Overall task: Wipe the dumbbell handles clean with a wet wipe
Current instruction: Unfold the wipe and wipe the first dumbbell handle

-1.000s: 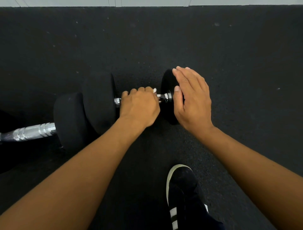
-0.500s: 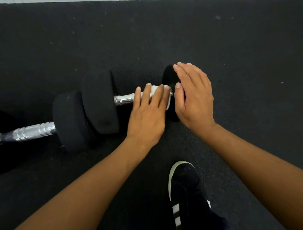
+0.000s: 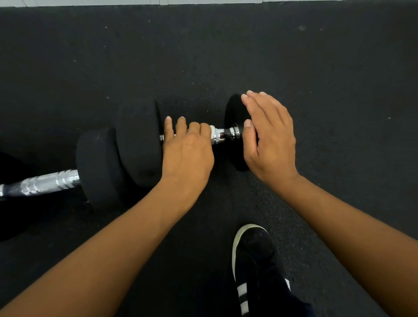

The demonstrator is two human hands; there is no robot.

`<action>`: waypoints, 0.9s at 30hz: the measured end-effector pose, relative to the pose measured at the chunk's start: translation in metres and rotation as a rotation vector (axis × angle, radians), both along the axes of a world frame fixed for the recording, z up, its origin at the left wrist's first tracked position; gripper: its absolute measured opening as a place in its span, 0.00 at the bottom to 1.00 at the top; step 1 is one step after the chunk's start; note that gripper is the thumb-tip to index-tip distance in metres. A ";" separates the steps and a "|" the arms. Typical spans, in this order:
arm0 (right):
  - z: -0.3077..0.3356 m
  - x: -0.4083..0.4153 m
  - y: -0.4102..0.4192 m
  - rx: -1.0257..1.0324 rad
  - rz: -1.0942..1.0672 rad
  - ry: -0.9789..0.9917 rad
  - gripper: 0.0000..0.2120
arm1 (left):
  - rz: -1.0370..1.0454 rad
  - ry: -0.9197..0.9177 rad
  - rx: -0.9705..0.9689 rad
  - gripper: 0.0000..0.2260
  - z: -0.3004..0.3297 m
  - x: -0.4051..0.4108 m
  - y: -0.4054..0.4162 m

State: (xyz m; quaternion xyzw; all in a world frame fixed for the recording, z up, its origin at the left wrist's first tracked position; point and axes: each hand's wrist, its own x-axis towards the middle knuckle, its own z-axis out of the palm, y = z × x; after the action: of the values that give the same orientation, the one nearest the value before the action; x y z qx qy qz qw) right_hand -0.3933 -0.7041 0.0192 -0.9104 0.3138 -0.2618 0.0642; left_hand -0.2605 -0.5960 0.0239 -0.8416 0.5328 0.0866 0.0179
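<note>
Your left hand (image 3: 187, 151) sits over the chrome, knurled handle (image 3: 222, 135) of the black round-headed dumbbell (image 3: 139, 142), which lies crosswise on the dark speckled rubber floor (image 3: 226, 56) at the middle of the scene. Two of that hand's fingers curl over the bar, pressing a white wet wipe (image 3: 212, 131) against it, while the two on the left reach straighter toward the far side. Only a small edge of the wipe peeps out at the right of your knuckles; the rest is hidden under the hand. The bare stretch of handle shows between your two hands, ending in a shiny collar against the right-hand head.

Your right hand (image 3: 269, 138) lies flat with its fingers straight and close together against the outer face of the dumbbell's right head (image 3: 233, 113), thumb near the collar. It grasps nothing; it only leans on the weight.

To the left, just beside the first dumbbell's big left head and touching or nearly touching it, is the head of a second black dumbbell (image 3: 99, 172). Its silver handle (image 3: 40, 184) runs off the left edge of the scene.

Near you, at the lower right, is your black shoe with a pale sole rim and white stripes (image 3: 253, 255). Along the far edge runs a strip of light-coloured flooring (image 3: 203, 1).
</note>
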 end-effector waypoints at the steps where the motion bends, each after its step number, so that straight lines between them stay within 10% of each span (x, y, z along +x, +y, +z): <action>1: 0.000 -0.001 0.001 0.003 0.002 0.000 0.22 | -0.005 -0.031 0.033 0.20 0.004 -0.003 0.000; 7: 0.002 -0.002 0.002 0.019 -0.001 0.006 0.22 | -0.323 -0.231 0.116 0.30 0.038 0.023 0.022; 11: 0.006 0.001 0.002 0.028 -0.003 0.084 0.22 | -0.542 0.070 0.130 0.14 0.070 0.079 0.036; 15: 0.026 0.008 0.030 0.064 0.114 -0.018 0.22 | -0.318 0.405 0.015 0.12 0.111 0.089 0.059; 21: 0.053 0.044 0.101 1.354 0.232 -0.389 0.26 | -0.049 0.914 -0.159 0.10 0.118 0.086 0.086; 27: 0.053 0.046 0.115 1.625 0.029 -0.601 0.13 | 0.149 0.947 -0.310 0.05 0.096 0.081 0.091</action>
State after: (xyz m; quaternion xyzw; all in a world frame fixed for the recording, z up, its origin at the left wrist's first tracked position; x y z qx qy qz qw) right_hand -0.3474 -0.5894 0.0723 -0.4785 0.3617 -0.1852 0.7784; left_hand -0.1797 -0.5050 0.1199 -0.7385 0.4275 0.3799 -0.3571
